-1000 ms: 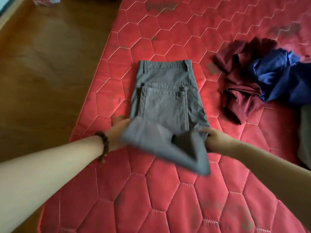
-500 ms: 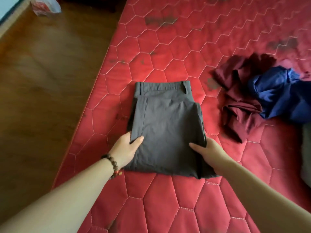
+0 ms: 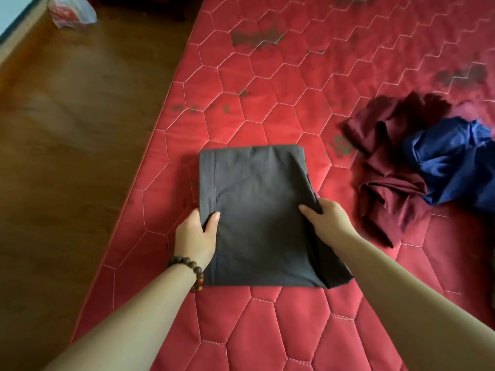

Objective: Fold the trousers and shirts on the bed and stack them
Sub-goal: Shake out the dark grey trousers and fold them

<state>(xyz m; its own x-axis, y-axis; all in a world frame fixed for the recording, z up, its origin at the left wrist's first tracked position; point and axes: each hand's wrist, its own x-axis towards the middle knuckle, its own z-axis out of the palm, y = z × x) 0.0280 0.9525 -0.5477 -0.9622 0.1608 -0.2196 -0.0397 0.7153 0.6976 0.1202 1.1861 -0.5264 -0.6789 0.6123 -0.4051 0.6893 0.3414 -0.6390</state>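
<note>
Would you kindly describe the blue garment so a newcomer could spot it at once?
On the red quilted bed, look to the right edge, beyond the folded grey trousers. The blue garment lies crumpled partly on a maroon garment; it is the only blue thing there.

One pair of grey trousers (image 3: pixel 257 210), folded into a rectangle. One crumpled maroon garment (image 3: pixel 385 188). One crumpled blue garment (image 3: pixel 452 162), partly over the maroon one. Two hands on the trousers: one left hand (image 3: pixel 197 235), one right hand (image 3: pixel 328 219). One bead bracelet (image 3: pixel 188 269). One red quilted mattress (image 3: pixel 294 84). One plastic bag (image 3: pixel 71 12) on one wooden floor (image 3: pixel 75 129).
</note>
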